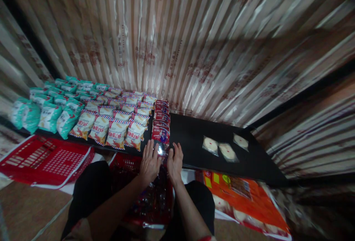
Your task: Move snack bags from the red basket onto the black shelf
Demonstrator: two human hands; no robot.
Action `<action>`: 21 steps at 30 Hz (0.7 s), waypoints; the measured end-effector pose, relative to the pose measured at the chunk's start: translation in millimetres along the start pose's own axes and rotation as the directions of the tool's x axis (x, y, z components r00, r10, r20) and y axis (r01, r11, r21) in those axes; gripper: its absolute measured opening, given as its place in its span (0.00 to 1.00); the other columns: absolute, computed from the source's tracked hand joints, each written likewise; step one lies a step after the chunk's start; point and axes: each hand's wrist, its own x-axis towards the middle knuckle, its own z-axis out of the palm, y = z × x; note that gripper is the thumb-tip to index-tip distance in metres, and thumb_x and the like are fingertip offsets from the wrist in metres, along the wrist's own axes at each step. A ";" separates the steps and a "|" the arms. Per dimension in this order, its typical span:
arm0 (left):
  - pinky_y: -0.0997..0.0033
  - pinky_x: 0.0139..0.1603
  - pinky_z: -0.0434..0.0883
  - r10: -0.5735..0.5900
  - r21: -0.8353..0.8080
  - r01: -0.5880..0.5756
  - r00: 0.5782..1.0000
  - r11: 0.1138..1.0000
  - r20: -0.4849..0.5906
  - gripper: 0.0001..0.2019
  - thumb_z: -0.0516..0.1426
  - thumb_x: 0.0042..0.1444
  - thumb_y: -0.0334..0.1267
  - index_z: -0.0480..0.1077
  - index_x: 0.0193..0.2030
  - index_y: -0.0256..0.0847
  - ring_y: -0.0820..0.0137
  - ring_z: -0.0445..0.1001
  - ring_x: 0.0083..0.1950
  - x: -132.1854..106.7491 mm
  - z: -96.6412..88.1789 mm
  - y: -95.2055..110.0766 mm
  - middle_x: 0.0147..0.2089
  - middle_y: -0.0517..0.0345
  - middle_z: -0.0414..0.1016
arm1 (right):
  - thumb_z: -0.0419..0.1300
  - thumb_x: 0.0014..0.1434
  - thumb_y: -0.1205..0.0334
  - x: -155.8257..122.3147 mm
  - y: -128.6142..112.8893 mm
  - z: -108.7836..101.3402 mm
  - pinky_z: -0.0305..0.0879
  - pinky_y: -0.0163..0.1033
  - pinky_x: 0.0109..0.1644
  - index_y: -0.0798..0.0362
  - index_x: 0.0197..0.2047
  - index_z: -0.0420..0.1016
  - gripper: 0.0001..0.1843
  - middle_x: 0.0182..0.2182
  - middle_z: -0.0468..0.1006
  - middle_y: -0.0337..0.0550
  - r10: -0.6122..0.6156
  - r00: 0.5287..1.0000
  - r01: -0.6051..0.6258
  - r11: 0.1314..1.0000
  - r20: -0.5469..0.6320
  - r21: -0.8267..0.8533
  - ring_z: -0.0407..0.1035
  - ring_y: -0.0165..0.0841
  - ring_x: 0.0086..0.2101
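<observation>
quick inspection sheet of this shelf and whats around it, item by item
surface: black shelf, low, in dim light
job's things: column of red packets; front red packet sits at the shelf's near edge
clutter: teal packets and striped packets in rows at the left; three round-cake packets at the right
grips: left hand and right hand, fingers stretched flat, either side of the front red packet's lower edge
cables: nothing seen
surroundings: striped curtain behind; red basket and orange bag on the floor
</observation>
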 end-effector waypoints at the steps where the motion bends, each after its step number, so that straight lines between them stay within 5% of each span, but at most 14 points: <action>1: 0.49 0.64 0.57 -0.002 -0.001 0.002 1.000 1.000 -0.007 0.26 0.45 0.61 0.35 0.49 0.66 0.33 0.57 0.40 0.70 -2.8 0.4 0.0 0.69 0.40 0.44 | 0.39 0.62 0.47 -4.8 0.6 0.9 0.51 0.52 0.61 0.62 0.56 0.65 0.32 0.60 0.60 0.61 -0.007 1.000 0.007 1.000 0.002 0.000 0.51 0.43 0.61; 14: 0.52 0.62 0.61 -0.002 -0.030 0.002 1.000 1.000 -0.008 0.24 0.45 0.62 0.37 0.53 0.64 0.33 0.57 0.46 0.69 -10.1 2.6 -7.7 0.68 0.39 0.50 | 0.42 0.61 0.48 -11.7 -5.5 10.2 0.57 0.49 0.57 0.61 0.55 0.66 0.30 0.54 0.68 0.59 -0.060 0.998 0.061 0.998 0.015 -0.018 0.60 0.43 0.56; 21: 0.52 0.61 0.61 -0.155 -0.086 0.153 0.988 0.984 -0.014 0.25 0.44 0.62 0.40 0.53 0.64 0.31 0.56 0.50 0.68 8.2 15.2 -10.1 0.67 0.37 0.52 | 0.46 0.59 0.48 10.1 -11.6 8.1 0.61 0.47 0.53 0.61 0.57 0.65 0.31 0.50 0.72 0.58 0.024 0.999 -0.023 0.999 0.027 -0.031 0.65 0.44 0.49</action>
